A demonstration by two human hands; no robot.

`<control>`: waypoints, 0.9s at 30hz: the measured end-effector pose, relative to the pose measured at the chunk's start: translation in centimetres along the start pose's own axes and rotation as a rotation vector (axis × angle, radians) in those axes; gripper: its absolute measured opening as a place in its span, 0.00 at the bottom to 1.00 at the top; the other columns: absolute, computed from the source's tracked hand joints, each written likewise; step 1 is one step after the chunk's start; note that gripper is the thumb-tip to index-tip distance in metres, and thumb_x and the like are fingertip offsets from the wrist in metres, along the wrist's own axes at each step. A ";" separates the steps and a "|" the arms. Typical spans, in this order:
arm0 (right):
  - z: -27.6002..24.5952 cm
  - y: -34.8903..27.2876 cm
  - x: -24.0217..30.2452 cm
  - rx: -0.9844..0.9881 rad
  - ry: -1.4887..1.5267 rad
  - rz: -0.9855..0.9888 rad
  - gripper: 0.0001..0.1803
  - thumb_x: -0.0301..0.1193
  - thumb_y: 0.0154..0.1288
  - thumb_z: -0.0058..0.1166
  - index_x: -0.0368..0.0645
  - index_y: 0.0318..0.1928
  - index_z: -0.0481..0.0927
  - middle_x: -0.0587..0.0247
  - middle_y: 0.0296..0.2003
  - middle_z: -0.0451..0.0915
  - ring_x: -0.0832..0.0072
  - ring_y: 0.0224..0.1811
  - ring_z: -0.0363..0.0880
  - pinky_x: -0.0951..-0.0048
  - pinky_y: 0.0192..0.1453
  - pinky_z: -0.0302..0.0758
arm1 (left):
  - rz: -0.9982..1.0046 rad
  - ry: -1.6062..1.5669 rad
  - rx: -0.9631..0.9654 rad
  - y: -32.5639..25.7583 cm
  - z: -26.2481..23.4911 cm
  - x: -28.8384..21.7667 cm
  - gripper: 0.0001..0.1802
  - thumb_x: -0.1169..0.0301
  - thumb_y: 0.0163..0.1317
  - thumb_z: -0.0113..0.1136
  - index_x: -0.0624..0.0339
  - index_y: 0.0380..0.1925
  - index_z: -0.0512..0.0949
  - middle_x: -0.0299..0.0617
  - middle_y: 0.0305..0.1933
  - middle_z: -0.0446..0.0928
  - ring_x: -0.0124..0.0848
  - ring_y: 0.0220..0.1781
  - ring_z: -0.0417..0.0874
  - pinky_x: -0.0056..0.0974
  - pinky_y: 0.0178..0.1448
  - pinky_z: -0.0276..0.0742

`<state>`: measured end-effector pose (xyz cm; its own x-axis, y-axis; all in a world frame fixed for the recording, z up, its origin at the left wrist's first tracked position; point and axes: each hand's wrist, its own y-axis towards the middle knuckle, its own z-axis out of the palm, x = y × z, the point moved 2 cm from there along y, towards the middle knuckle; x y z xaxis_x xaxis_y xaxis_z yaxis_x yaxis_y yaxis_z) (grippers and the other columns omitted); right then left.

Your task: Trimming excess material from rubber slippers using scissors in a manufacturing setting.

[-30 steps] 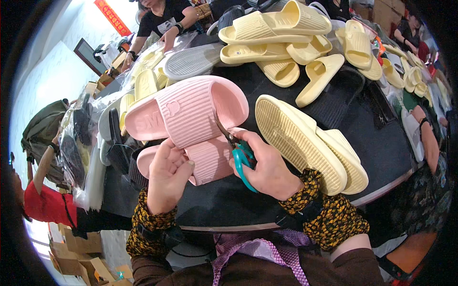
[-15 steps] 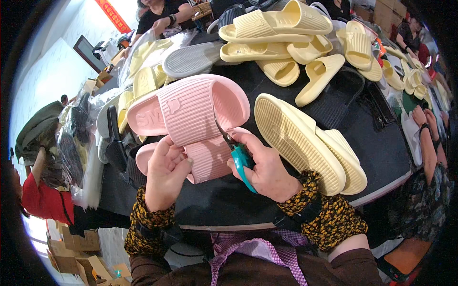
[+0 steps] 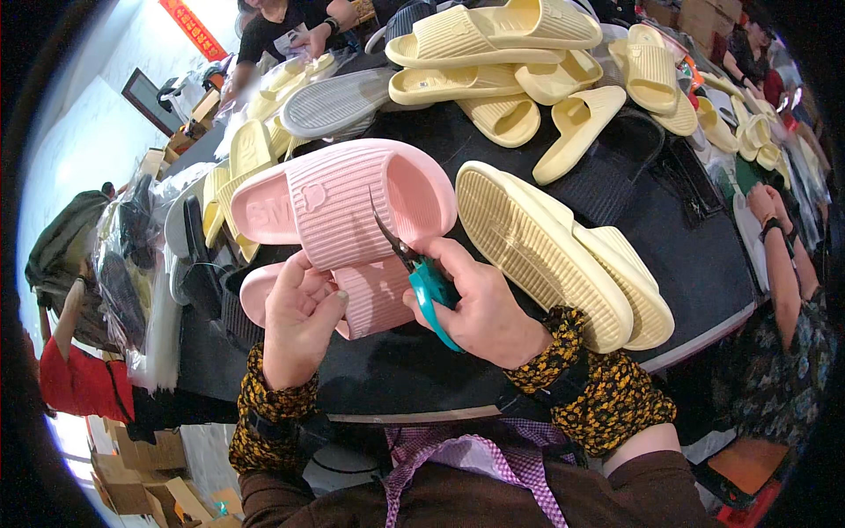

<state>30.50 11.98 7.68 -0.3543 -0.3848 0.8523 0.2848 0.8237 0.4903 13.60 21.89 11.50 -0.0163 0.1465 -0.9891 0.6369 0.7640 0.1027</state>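
Your left hand (image 3: 297, 319) grips the near edge of the pink slide sandal (image 3: 343, 207), fingers curled around the ribbed strap of the pair stacked at the front of the black table (image 3: 704, 255). Your right hand (image 3: 482, 304) is closed around the teal-handled snips (image 3: 421, 273), whose dark blades stand slightly parted with the tips against the pink sandal's strap. Just right of the pink sandal lies a pale yellow sandal (image 3: 546, 251), sole up, and more yellow sandals (image 3: 493, 44) are piled beyond it.

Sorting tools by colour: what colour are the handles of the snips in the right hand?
Teal, on the snips in the right hand; seen in the head view.
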 end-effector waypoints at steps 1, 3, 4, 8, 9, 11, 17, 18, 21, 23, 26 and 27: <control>0.0 0.0 0.1 0.002 0.001 -0.001 0.24 0.26 0.56 0.60 0.36 0.53 0.67 0.59 0.33 0.76 0.80 0.31 0.74 0.78 0.37 0.73 | 0.000 0.000 -0.002 0.0 -0.1 -0.1 0.25 0.89 0.56 0.45 0.68 0.56 0.61 0.44 0.50 0.74 0.25 0.47 0.77 0.26 0.43 0.76; -0.1 0.1 0.1 0.013 0.028 0.061 0.24 0.26 0.56 0.59 0.36 0.53 0.67 0.60 0.32 0.75 0.81 0.32 0.73 0.78 0.38 0.73 | -0.002 0.018 0.035 0.1 -0.1 -0.2 0.25 0.89 0.57 0.45 0.67 0.56 0.61 0.44 0.50 0.74 0.26 0.47 0.77 0.27 0.46 0.74; -0.2 0.1 0.2 0.015 0.026 0.059 0.24 0.26 0.56 0.59 0.36 0.53 0.67 0.60 0.32 0.75 0.81 0.32 0.73 0.78 0.38 0.73 | 0.000 0.017 0.033 0.1 -0.1 -0.1 0.25 0.89 0.57 0.45 0.67 0.56 0.61 0.44 0.50 0.74 0.26 0.47 0.77 0.27 0.46 0.74; -0.3 0.4 0.9 -0.012 0.049 0.087 0.21 0.27 0.57 0.57 0.37 0.51 0.68 0.47 0.33 0.75 0.55 0.33 0.78 0.65 0.35 0.74 | 0.000 0.031 0.042 0.0 -0.2 -0.3 0.25 0.89 0.57 0.45 0.68 0.56 0.61 0.44 0.50 0.74 0.26 0.48 0.77 0.27 0.47 0.74; -0.4 0.4 1.0 -0.031 0.014 0.078 0.21 0.28 0.58 0.57 0.38 0.51 0.68 0.48 0.32 0.75 0.56 0.32 0.78 0.65 0.35 0.73 | -0.010 0.043 0.043 -0.1 -0.2 -0.3 0.24 0.89 0.57 0.45 0.68 0.56 0.61 0.44 0.50 0.74 0.26 0.49 0.76 0.26 0.47 0.74; -0.3 0.3 0.6 -0.033 0.028 0.088 0.21 0.28 0.58 0.57 0.37 0.50 0.68 0.48 0.32 0.74 0.55 0.32 0.78 0.64 0.35 0.73 | -0.009 0.052 0.026 -0.3 0.0 -0.5 0.24 0.89 0.57 0.45 0.68 0.56 0.61 0.43 0.50 0.74 0.26 0.49 0.76 0.27 0.47 0.73; -0.2 0.2 0.1 -0.062 0.009 0.101 0.20 0.28 0.58 0.57 0.37 0.50 0.67 0.46 0.34 0.74 0.53 0.33 0.77 0.63 0.36 0.74 | 0.026 0.094 -0.012 -0.9 -0.1 -0.4 0.23 0.89 0.57 0.46 0.67 0.54 0.63 0.42 0.50 0.73 0.26 0.50 0.76 0.27 0.49 0.72; -0.2 0.2 0.1 -0.073 -0.022 0.083 0.21 0.28 0.58 0.57 0.37 0.50 0.67 0.45 0.34 0.75 0.53 0.34 0.77 0.63 0.36 0.74 | 0.039 0.083 -0.034 -1.0 0.0 -0.5 0.22 0.89 0.57 0.46 0.66 0.53 0.64 0.42 0.50 0.73 0.26 0.50 0.76 0.26 0.50 0.71; -0.3 0.1 -0.2 -0.087 -0.016 0.072 0.22 0.28 0.57 0.56 0.36 0.51 0.67 0.45 0.35 0.75 0.52 0.35 0.78 0.63 0.37 0.74 | 0.070 0.127 -0.033 -1.0 0.0 -0.5 0.20 0.89 0.58 0.46 0.66 0.52 0.65 0.41 0.49 0.73 0.24 0.47 0.76 0.25 0.46 0.72; -0.4 0.2 0.1 -0.103 -0.010 0.055 0.22 0.28 0.58 0.56 0.36 0.51 0.67 0.45 0.35 0.75 0.52 0.35 0.78 0.62 0.37 0.74 | 0.072 0.125 -0.030 -1.1 0.1 -0.5 0.20 0.89 0.58 0.46 0.66 0.51 0.65 0.40 0.48 0.74 0.23 0.46 0.76 0.25 0.44 0.72; -0.5 0.3 -0.5 -0.121 -0.029 0.029 0.22 0.28 0.58 0.56 0.35 0.52 0.66 0.45 0.35 0.75 0.52 0.36 0.78 0.62 0.37 0.74 | 0.079 0.116 -0.032 -0.9 0.4 -0.4 0.19 0.89 0.58 0.46 0.66 0.50 0.66 0.40 0.47 0.74 0.22 0.43 0.77 0.24 0.39 0.72; -0.5 0.4 -0.7 -0.123 -0.054 0.020 0.22 0.28 0.58 0.56 0.35 0.52 0.66 0.45 0.34 0.76 0.52 0.35 0.78 0.62 0.37 0.74 | 0.085 0.111 -0.038 -0.8 0.4 -0.4 0.18 0.89 0.58 0.46 0.66 0.49 0.66 0.40 0.46 0.74 0.21 0.42 0.76 0.23 0.37 0.71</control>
<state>31.34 12.33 7.32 -0.3938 -0.3428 0.8529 0.3981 0.7727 0.4944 13.43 21.00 11.75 -0.0497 0.2785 -0.9591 0.6101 0.7688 0.1916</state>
